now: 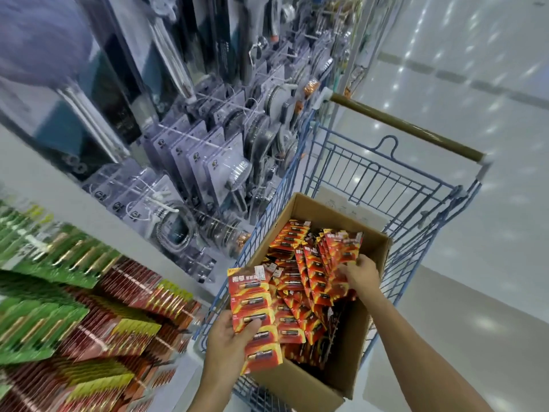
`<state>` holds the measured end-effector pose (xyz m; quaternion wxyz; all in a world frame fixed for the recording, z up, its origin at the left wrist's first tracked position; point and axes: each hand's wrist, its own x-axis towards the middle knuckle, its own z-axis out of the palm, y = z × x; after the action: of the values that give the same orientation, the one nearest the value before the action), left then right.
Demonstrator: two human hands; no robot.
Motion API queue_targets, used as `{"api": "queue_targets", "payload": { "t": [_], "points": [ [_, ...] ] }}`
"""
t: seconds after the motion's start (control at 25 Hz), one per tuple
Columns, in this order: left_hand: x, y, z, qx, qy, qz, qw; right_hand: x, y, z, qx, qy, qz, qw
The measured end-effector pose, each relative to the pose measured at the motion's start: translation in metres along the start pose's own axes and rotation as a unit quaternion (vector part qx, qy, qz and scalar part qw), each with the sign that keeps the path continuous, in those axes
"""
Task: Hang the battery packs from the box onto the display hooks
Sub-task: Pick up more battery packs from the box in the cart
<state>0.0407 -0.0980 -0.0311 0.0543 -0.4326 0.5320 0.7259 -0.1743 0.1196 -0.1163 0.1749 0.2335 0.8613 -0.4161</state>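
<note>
One box (297, 388); left grip (230, 343), right grip (361, 276) hold strips (252, 298).

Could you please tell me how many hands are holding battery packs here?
2. The left hand holds a strip of packs over the box's near left corner; the right hand grasps a bundle of packs inside the box.

My left hand (228, 346) is bare: skin only, fingers and thumb uncovered. My left forearm (214, 391) is bare as far as it shows. My right hand (361, 276) is bare likewise. My right forearm (416, 343) is bare along its visible length
</note>
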Motion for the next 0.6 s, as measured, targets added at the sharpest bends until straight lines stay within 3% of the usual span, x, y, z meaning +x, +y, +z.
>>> {"api": "queue_targets", "payload": {
  "t": [0.08, 0.2, 0.36, 0.6],
  "points": [
    [-0.016, 0.006, -0.010, -0.027, -0.008, 0.015, 0.999, -0.041, -0.011, -0.010, 0.108, -0.067, 0.016, 0.992],
    [-0.038, 0.013, -0.031, -0.062, -0.009, 0.040, 0.997, -0.119, -0.027, -0.024, 0.168, -0.194, 0.001, 0.966],
    [-0.082, 0.025, -0.068, -0.111, 0.002, 0.079, 0.991, -0.214, -0.051, -0.025, 0.221, -0.371, -0.017, 0.902],
    [-0.167, 0.049, -0.131, -0.219, 0.066, 0.156, 0.961, -0.295, -0.103, -0.014, 0.257, -0.529, -0.028, 0.808]
  ]
}}
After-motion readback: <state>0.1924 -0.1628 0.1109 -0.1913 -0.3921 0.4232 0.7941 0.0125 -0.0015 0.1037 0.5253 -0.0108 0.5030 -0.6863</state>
